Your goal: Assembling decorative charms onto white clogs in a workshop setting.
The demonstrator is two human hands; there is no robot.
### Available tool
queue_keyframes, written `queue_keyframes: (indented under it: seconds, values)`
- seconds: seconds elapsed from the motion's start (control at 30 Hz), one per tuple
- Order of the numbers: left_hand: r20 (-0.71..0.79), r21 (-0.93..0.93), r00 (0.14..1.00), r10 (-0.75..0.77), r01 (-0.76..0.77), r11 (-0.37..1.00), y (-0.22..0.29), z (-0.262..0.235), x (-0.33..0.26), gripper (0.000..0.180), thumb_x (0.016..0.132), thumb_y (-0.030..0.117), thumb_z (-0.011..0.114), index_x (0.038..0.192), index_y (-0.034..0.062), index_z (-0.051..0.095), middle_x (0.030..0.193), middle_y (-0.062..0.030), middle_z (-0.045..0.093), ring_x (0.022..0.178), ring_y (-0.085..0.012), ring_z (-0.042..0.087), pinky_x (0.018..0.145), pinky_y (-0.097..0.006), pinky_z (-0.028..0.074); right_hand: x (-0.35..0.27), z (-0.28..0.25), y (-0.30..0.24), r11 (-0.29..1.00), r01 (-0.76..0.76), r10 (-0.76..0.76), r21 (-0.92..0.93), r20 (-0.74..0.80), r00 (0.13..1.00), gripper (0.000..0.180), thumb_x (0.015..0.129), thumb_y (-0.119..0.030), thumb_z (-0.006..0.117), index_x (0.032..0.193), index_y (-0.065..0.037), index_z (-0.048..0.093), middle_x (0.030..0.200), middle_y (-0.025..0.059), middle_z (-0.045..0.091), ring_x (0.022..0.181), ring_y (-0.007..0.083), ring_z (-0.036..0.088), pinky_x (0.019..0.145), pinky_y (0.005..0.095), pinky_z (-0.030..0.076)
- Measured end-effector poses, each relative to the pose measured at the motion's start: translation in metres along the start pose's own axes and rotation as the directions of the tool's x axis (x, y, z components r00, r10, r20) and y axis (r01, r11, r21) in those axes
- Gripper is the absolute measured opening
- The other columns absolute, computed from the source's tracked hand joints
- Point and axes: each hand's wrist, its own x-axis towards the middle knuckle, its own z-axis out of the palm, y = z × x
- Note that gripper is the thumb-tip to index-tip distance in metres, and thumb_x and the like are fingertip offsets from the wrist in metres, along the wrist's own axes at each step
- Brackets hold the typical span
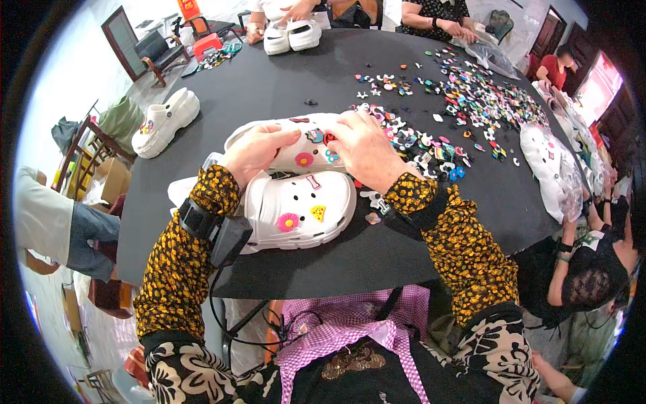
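Two white foam clogs with holes lie side by side in front of me. My left hand (256, 153) grips the farther clog (286, 160) at its side, thumb over the top. At that clog's toe my right hand (370, 149) is closed, its fingertips at a round red shoe charm (329, 138). Next to it are a blue-grey charm (315, 135) and a pink flower charm (304, 159). The nearer clog (266, 195) touches neither hand's fingers; it bears a pink flower (288, 221), a pizza-slice charm (317, 213) and a bone-shaped charm (313, 181).
Many loose colourful charms (464, 94) are spread over the right of the black table (404, 259). Another white clog (167, 122) stands at the left. Across the table, a person has a white pair (293, 36). Bagged white clogs (550, 168) lie along the right edge.
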Motion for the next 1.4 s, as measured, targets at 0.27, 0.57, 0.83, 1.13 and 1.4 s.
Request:
queue_keyframes:
  seconds: [0.27,0.57,0.83,1.13,1.4]
  values:
    - [-0.095,0.09,0.989,-0.112,0.12,0.989,0.027,0.027,-0.023,0.021,0.089,0.016,0.061,0.098,-0.0021,0.062,0.09,-0.0116,0.067,0.076,-0.016,0.066,0.067,-0.031,0.055,0.008,-0.009,0.007,0.996,-0.056,0.044,0.076,0.157,0.987,0.017,0.076,-0.014,0.064,0.089,-0.005,0.057,0.092,0.0132,0.055,0.092,0.031,0.051,0.084,0.042,0.041]
    - [-0.028,0.017,0.997,-0.075,0.075,0.997,0.009,0.01,-0.007,0.022,0.091,0.018,0.059,0.102,-0.0012,0.062,0.094,-0.0104,0.067,0.081,-0.0156,0.064,0.072,-0.028,0.052,0.008,-0.005,0.001,0.992,-0.014,0.0,0.129,0.108,0.994,0.012,0.075,-0.011,0.063,0.08,-0.004,0.055,0.08,0.0127,0.056,0.082,0.031,0.053,0.077,0.0396,0.041]
    - [-0.014,0.017,0.999,-0.041,0.041,0.999,0.003,0.005,0.002,0.021,0.093,0.018,0.056,0.099,-0.0013,0.062,0.093,-0.0102,0.067,0.079,-0.0158,0.065,0.072,-0.03,0.054,-0.002,-0.025,0.017,0.836,-0.331,0.281,0.437,0.176,0.943,0.013,0.074,-0.01,0.064,0.079,0.0,0.058,0.077,0.0156,0.057,0.076,0.0328,0.057,0.068,0.0392,0.045]
    - [-0.021,-0.037,0.999,-0.028,0.028,0.999,0.009,0.009,-0.006,0.023,0.092,0.018,0.057,0.1,-0.0029,0.062,0.091,-0.0118,0.067,0.075,-0.0168,0.065,0.067,-0.031,0.055,-0.008,-0.014,0.004,0.967,0.103,-0.115,0.234,0.039,0.993,0.015,0.071,-0.009,0.066,0.082,-0.005,0.056,0.088,0.0112,0.056,0.094,0.0304,0.054,0.084,0.0405,0.042]
    - [-0.008,-0.086,0.999,-0.033,0.032,0.996,0.006,0.006,0.0,0.02,0.091,0.017,0.058,0.097,-0.0018,0.063,0.088,-0.0104,0.067,0.074,-0.0159,0.065,0.066,-0.031,0.054,-0.006,-0.007,-0.005,0.984,0.175,-0.177,0.028,0.059,0.983,0.02,0.075,-0.008,0.061,0.093,-0.004,0.054,0.1,0.014,0.056,0.1,0.0322,0.053,0.089,0.0416,0.042]
